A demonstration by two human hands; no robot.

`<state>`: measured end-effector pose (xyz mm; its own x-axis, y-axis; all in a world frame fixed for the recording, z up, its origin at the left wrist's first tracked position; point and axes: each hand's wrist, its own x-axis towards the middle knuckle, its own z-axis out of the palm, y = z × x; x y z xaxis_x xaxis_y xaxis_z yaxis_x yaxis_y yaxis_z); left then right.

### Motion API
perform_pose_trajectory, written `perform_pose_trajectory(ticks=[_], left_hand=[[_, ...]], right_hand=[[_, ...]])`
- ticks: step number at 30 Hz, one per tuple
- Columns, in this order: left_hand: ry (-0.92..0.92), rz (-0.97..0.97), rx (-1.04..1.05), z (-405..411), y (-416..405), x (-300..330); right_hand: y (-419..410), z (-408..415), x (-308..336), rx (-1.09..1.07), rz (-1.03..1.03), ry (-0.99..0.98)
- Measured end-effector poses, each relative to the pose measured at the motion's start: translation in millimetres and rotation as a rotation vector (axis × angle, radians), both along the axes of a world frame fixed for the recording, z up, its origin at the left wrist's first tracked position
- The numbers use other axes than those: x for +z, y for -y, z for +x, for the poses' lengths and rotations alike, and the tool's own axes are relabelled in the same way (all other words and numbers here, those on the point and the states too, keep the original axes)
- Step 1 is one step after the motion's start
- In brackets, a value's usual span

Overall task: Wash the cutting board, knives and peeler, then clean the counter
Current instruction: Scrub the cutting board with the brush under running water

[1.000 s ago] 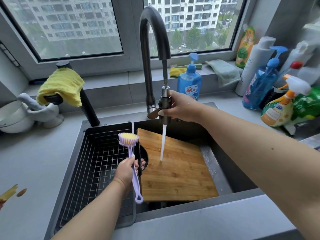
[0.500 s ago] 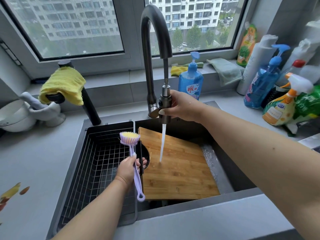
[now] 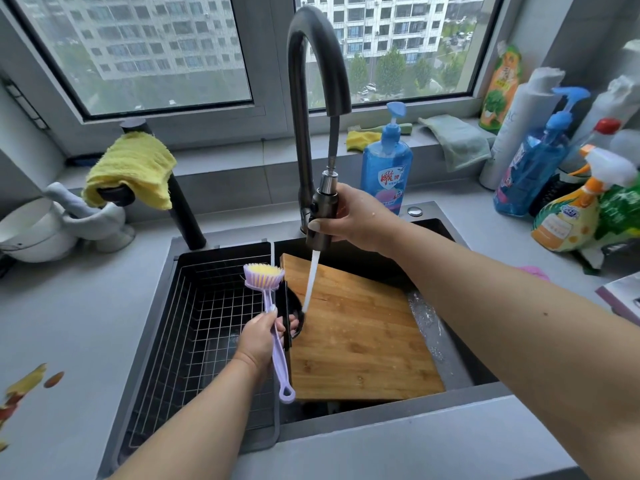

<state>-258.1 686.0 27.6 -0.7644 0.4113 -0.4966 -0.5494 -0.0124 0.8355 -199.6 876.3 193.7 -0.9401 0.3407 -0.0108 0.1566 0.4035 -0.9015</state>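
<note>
The right hand [image 3: 349, 216] is wrapped around the pull-out spray head [image 3: 320, 220] of the dark gooseneck faucet [image 3: 313, 64], fingers curled closed on it, the hose drawn out of the spout. A stream of water [image 3: 310, 282] runs from the head down onto the bamboo cutting board [image 3: 356, 334], striking it near its left edge. The board lies tilted in the right basin of the black sink [image 3: 446, 362], its far corner up toward the back wall and its near edge down by the front rim; its surface looks wet.

The left hand [image 3: 261, 336] is closed around the handle of a lilac dish brush [image 3: 266, 292], held upright with the yellow bristles at the top, and its fingertips also reach the left edge of the board. Left of that, a wire drying basket [image 3: 204, 327] fills the left basin.

At the back edge of the worktop [image 3: 86, 323], just behind the sink, stands a blue pump bottle of dish soap [image 3: 386, 171]. A yellow cloth [image 3: 130, 168] is draped over a black tap at the sink's back left corner. Spray bottles [image 3: 571, 209] crowd the back right corner. Vegetable peelings [image 3: 24, 389] lie at the left edge of the worktop.
</note>
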Motion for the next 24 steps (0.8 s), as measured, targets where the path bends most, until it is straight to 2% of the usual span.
perform_pose_trajectory(ticks=[8,16,19,24], left_hand=[[0.013,0.018,-0.006,0.3,-2.0,3.7],[-0.076,-0.074,-0.069,0.4,0.1,5.5],[-0.083,-0.092,-0.093,0.9,-0.1,9.2],[-0.052,-0.081,-0.091,2.9,-3.3,14.8]], right_hand=[[6.1,18.2,19.4,0.088,-0.148,0.107],[-24.1,35.2,29.5,0.002,0.175,0.197],[-24.4,35.8,20.1,-0.149,0.214,0.079],[-15.2,22.1,27.2,-0.274,0.083,-0.228]])
